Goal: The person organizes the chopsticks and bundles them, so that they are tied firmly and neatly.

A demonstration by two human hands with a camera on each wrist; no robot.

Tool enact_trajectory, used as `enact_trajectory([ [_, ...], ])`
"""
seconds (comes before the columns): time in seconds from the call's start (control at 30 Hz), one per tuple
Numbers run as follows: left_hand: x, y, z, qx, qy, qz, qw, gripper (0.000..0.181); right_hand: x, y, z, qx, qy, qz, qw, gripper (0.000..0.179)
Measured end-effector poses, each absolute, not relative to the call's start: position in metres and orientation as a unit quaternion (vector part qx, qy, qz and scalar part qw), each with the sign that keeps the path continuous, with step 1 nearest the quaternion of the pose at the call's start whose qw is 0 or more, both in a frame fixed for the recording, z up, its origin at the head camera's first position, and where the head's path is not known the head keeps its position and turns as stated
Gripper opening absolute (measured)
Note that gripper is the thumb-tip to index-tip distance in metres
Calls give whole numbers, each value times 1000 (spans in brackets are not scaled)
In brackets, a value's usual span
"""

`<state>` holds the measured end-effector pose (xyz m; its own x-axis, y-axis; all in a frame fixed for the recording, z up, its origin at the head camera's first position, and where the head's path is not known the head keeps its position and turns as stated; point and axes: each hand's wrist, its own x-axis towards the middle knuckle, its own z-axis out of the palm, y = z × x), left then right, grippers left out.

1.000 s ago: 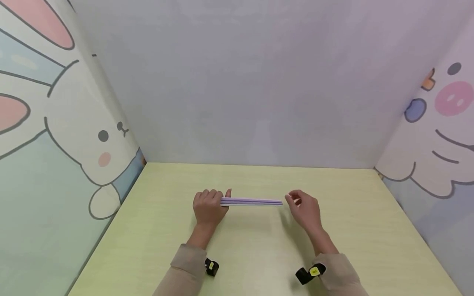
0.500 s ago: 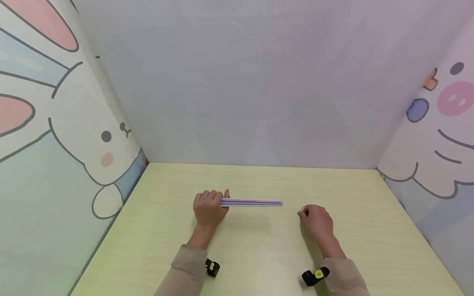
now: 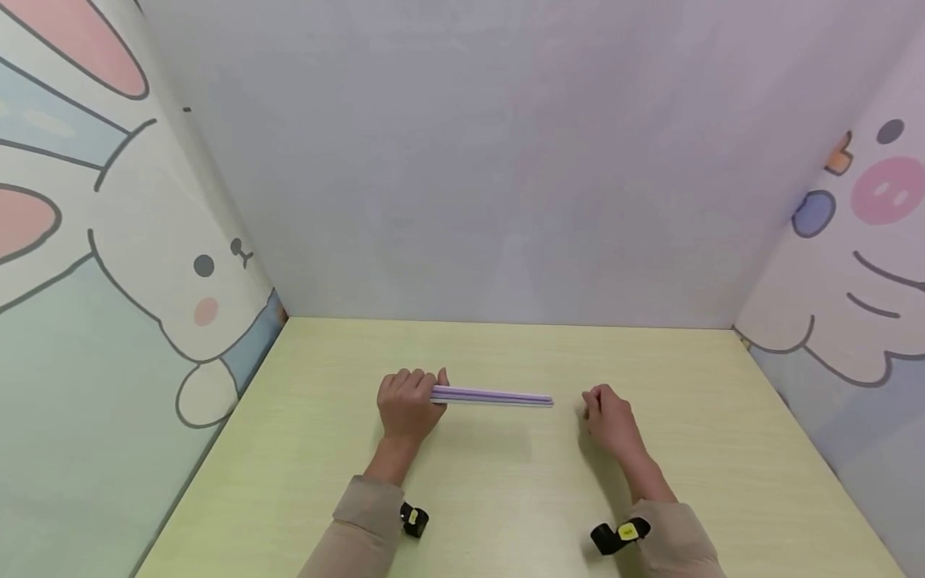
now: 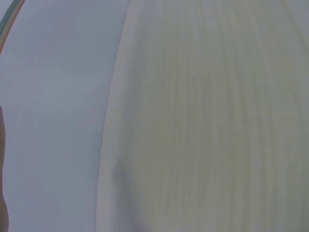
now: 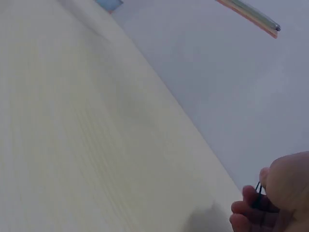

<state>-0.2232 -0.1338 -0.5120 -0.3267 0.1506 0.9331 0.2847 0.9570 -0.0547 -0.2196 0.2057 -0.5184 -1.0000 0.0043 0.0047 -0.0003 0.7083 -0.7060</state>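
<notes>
My left hand [image 3: 408, 405] grips a small bundle of chopsticks [image 3: 495, 396], purple and pale, at its left end. They point right, nearly level above the table, and their free ends also show in the right wrist view as coloured chopsticks [image 5: 248, 17]. To the right of these ends, apart from them, is my right hand [image 3: 613, 419] with curled fingers. In the right wrist view, the thumb and fingers of that hand pinch a thin dark rubber band [image 5: 258, 187], largely hidden by the fingers. Only a sliver of the left hand [image 4: 2, 169] enters the left wrist view.
The pale wood-grain table [image 3: 506, 498] ends at a plain grey back wall [image 3: 499, 160]. A left wall [image 3: 72, 361] with a rabbit drawing and a right wall [image 3: 831, 281] with a pig-like drawing enclose it. Black camera straps are on both wrists.
My right hand has pulled away from the chopsticks' free ends toward the right and near side, then risen slightly as its fingers turned. The left hand and chopsticks stay nearly still.
</notes>
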Motion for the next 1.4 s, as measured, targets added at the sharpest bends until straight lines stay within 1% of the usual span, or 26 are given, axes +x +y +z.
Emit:
enact_trajectory([
  [0.1,-222,-133,-509,-127,-822,-53,553,35,-219,199,-510,3,-886,464,15,25],
  [0.2,-223,-133,-507,-123,-824,-53,551,36,-216,191,-497,27,-839,543,24,26],
  [0.33,-223,-133,-505,-119,-829,-52,544,36,-210,178,-481,74,-781,620,13,24],
  [0.43,-222,-132,-504,-116,-835,-51,536,36,-205,172,-475,112,-750,651,0,24],
  [0.57,-221,-133,-503,-111,-835,-53,536,35,-201,168,-471,167,-731,661,-9,26],
  [0.67,-222,-133,-503,-107,-837,-54,534,33,-198,168,-472,192,-726,660,-15,27],
  [1.1,-222,-133,-504,-101,-843,-56,525,29,-193,167,-480,228,-722,653,-22,22],
  [1.4,-222,-131,-502,-94,-839,-61,533,30,-191,166,-483,240,-729,640,-38,19],
])
